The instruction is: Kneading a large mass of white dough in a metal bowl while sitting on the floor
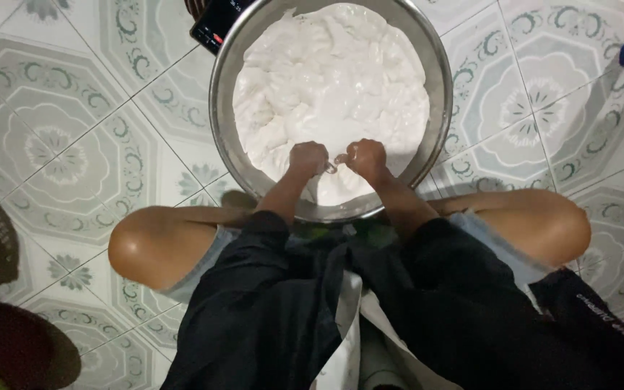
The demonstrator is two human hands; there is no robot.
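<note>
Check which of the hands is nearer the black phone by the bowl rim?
Left. The left hand is in the white dough on the phone's side of the metal bowl; the right hand is just beyond it, farther off.

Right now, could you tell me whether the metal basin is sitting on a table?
No, the metal basin of white dough rests on the patterned tiled floor.

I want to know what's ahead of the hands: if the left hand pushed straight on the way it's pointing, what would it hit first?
The left hand, closed in a fist, points away from the body into the round metal basin. It would likely meet more of the wet white mass filling it first; depth is unclear.
</note>
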